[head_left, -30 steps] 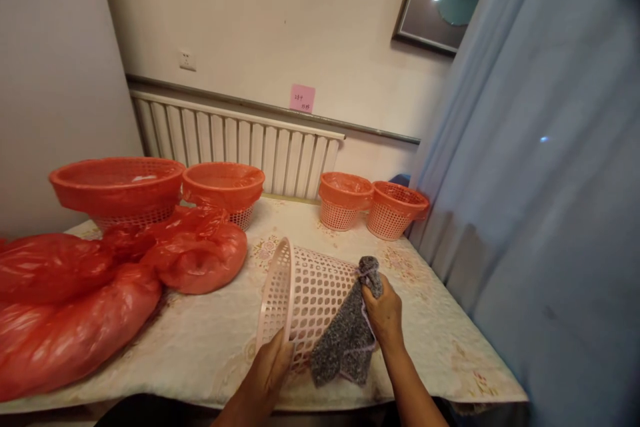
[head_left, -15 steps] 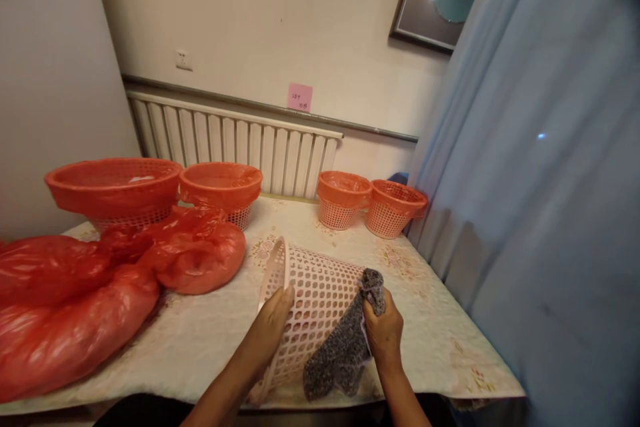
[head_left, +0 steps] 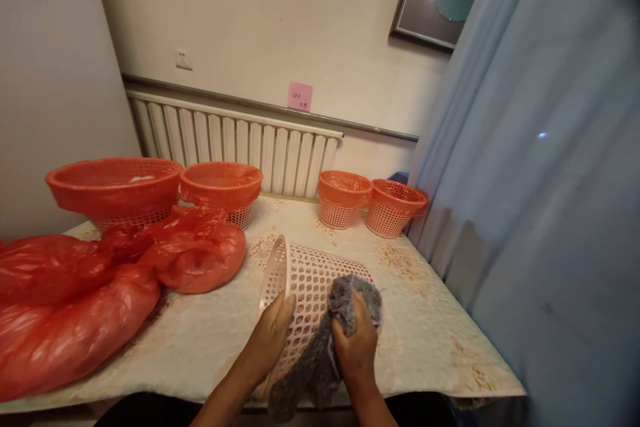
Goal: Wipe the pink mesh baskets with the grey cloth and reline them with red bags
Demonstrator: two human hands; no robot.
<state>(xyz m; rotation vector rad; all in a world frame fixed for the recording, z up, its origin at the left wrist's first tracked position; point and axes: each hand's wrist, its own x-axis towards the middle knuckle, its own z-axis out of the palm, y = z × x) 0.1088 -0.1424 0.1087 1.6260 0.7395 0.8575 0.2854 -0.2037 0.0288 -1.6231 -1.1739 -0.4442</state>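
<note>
A pale pink lattice basket (head_left: 309, 283) lies on its side near the table's front edge, its open mouth facing left. My left hand (head_left: 271, 337) grips the basket's rim from below, fingers curled round it. My right hand (head_left: 355, 347) is closed on a grey speckled cloth (head_left: 320, 360) and presses it against the basket's side wall. The cloth's loose end hangs down over the table's front edge.
Red plastic bags (head_left: 100, 280) lie heaped on the left of the table (head_left: 430, 340). Several baskets lined with red bags stand at the back: two large at the left (head_left: 115, 187), two small at the right (head_left: 373, 203). A blue curtain (head_left: 540, 180) hangs at the right; a radiator runs behind.
My right hand has slid the cloth from the basket's base end leftward onto its side wall. My left hand has moved up the rim, and the basket has tipped slightly.
</note>
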